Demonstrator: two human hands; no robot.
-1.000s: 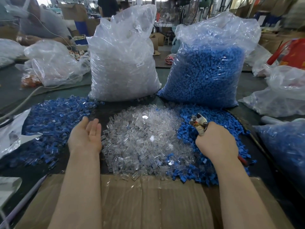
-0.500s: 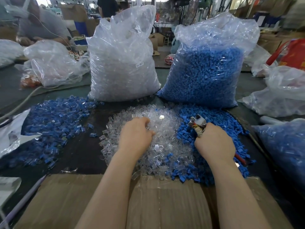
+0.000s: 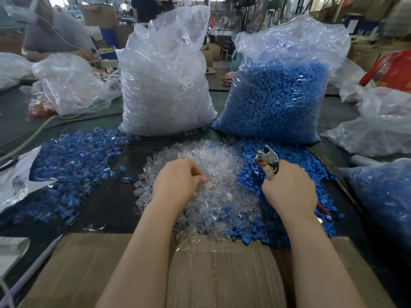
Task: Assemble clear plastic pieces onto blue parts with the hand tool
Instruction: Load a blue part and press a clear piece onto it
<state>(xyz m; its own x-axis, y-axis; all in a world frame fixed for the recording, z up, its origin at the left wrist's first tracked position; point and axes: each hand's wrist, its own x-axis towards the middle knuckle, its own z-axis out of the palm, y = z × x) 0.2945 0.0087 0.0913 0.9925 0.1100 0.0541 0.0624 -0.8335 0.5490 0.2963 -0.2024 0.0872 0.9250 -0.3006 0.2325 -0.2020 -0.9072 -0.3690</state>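
A heap of clear plastic pieces (image 3: 213, 174) lies in the middle of the dark table. A heap of blue parts (image 3: 287, 156) borders it on the right. My left hand (image 3: 178, 181) rests on the clear heap, fingers and thumb curled together and pinching at a clear piece that is mostly hidden under them. My right hand (image 3: 289, 190) grips the hand tool (image 3: 266, 157) over the blue heap. The tool's metal head points up and away from me, and a red handle end sticks out behind my wrist.
A pile of blue parts fitted with clear pieces (image 3: 75, 165) spreads at the left. Behind stand a tall bag of clear pieces (image 3: 164, 81) and a bag of blue parts (image 3: 280, 90). A cardboard sheet (image 3: 200, 274) lies under my forearms. More bags (image 3: 382, 192) crowd the right edge.
My left hand swung from the left pile, palm open, over to the clear heap and curled its fingers there. My right hand with the tool barely moved.
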